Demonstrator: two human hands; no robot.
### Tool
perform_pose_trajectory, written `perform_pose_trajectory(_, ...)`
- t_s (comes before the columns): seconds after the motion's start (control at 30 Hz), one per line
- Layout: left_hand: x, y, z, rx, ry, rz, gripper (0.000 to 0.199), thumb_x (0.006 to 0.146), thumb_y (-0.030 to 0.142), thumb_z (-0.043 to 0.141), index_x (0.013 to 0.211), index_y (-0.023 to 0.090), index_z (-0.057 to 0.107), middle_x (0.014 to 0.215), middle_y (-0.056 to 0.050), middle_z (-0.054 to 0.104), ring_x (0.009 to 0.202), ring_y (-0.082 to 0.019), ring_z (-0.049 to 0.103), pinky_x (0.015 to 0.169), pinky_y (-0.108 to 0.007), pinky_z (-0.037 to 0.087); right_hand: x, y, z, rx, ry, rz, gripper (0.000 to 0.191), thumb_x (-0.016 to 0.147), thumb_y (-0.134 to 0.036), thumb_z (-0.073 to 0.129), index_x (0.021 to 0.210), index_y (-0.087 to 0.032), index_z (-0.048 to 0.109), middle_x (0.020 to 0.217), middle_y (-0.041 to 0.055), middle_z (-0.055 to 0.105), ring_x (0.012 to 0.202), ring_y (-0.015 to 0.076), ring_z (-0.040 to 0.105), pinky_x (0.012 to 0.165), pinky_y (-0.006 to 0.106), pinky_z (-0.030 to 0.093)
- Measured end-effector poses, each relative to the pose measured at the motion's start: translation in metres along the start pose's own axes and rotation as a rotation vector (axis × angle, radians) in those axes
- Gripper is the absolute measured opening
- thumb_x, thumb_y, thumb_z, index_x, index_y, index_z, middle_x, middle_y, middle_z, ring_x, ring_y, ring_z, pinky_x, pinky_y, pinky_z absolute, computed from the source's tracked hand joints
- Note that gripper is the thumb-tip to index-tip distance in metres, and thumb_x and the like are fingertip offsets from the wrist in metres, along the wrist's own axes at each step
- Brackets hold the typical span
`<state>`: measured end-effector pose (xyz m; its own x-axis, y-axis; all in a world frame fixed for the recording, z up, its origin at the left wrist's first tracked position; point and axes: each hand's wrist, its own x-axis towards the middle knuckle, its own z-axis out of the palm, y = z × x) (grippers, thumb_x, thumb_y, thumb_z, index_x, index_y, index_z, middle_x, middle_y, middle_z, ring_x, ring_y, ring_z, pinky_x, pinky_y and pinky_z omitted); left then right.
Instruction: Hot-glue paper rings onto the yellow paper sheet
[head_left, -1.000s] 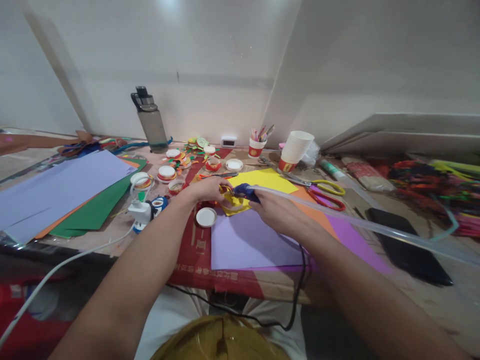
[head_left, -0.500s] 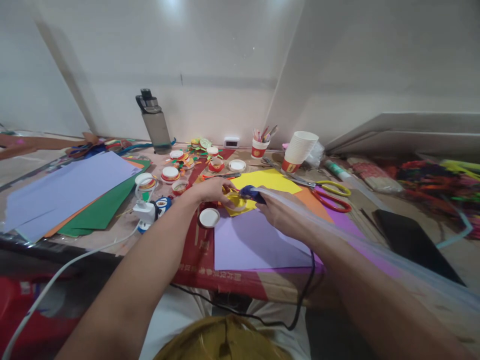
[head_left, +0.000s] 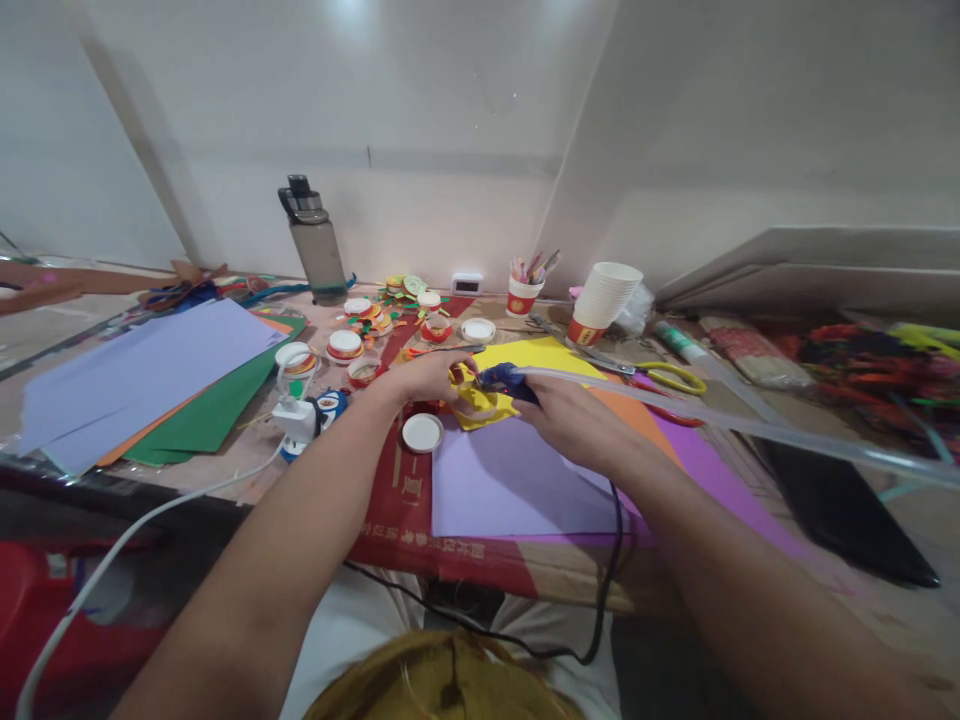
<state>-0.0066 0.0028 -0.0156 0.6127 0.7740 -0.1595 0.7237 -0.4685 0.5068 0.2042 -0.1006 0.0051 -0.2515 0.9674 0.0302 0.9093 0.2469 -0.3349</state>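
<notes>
My right hand (head_left: 566,412) is wrapped round a blue hot glue gun (head_left: 506,380). A long, clear glue stick (head_left: 697,410) runs back from the gun over my right forearm. Its nozzle points left, at the fingers of my left hand (head_left: 429,378). Those fingers are curled on a small pale ring (head_left: 480,412), which looks like a slice of paper cup; their tips are partly hidden. Under the ring lies a small piece of yellow paper (head_left: 495,408). Lilac paper sheets (head_left: 517,480) spread beneath both hands. A white round lid (head_left: 422,433) lies below my left wrist.
Several cup-like craft pieces (head_left: 345,345) stand at the back left, near a water bottle (head_left: 319,255). Coloured paper (head_left: 150,370) is stacked left of a plugged-in white adapter (head_left: 296,418). Scissors (head_left: 667,378), stacked paper cups (head_left: 604,295) and a black phone-like slab (head_left: 847,510) are on the right.
The glue stick's far end has swung upward, uncovering more of the black slab. My hands stay close together at the ring, and the view has shifted slightly.
</notes>
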Motion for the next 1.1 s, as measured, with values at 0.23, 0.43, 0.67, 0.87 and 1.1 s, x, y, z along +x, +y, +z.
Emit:
perform_pose_trajectory(0.23,0.003,-0.004,0.002,-0.002,0.003,0.022,0.058,0.060,0.037,0.079,0.114,0.025,0.062,0.110,0.000,0.068,0.095,-0.018,0.064,0.077,-0.024,0.050,0.001,0.005,0.002,0.023,0.027,-0.021,0.023,0.094,-0.030,0.047,0.106,-0.017,0.063,0.111,0.0113,0.069,0.097,0.0232,0.063,0.078,0.028,0.042)
perform_pose_trajectory(0.43,0.000,0.001,0.000,0.024,0.004,-0.014,0.065,0.059,0.035,0.079,0.120,0.023,0.060,0.114,-0.002,0.068,0.098,-0.019,0.065,0.080,-0.024,0.050,0.000,0.002,0.003,0.011,0.046,-0.070,0.026,0.095,-0.028,0.046,0.113,-0.018,0.062,0.117,0.0097,0.068,0.102,0.0228,0.062,0.084,0.029,0.042)
perform_pose_trajectory(0.67,0.002,-0.004,0.001,0.001,-0.010,0.003,0.062,0.059,0.039,0.080,0.116,0.023,0.061,0.117,-0.003,0.067,0.101,-0.019,0.065,0.083,-0.025,0.050,-0.001,0.004,0.000,-0.084,0.030,-0.041,0.025,0.095,-0.027,0.043,0.108,-0.018,0.062,0.110,0.0098,0.070,0.094,0.0226,0.062,0.077,0.029,0.043)
perform_pose_trajectory(0.87,0.000,-0.002,-0.001,0.009,-0.025,0.002,0.062,0.061,0.042,0.079,0.118,0.024,0.061,0.118,-0.002,0.066,0.102,-0.019,0.064,0.083,-0.025,0.050,-0.002,0.001,-0.003,-0.158,0.013,-0.042,0.025,0.094,-0.024,0.046,0.113,-0.018,0.062,0.111,0.0101,0.069,0.094,0.0219,0.063,0.076,0.027,0.042)
perform_pose_trajectory(1.1,-0.001,0.005,-0.003,0.059,-0.011,-0.008,0.060,0.060,0.038,0.079,0.116,0.023,0.062,0.118,-0.003,0.067,0.104,-0.021,0.063,0.084,-0.024,0.049,0.005,0.002,0.009,-0.075,0.052,-0.084,0.027,0.096,-0.029,0.042,0.112,-0.019,0.061,0.114,0.0093,0.068,0.098,0.0219,0.062,0.080,0.028,0.043)
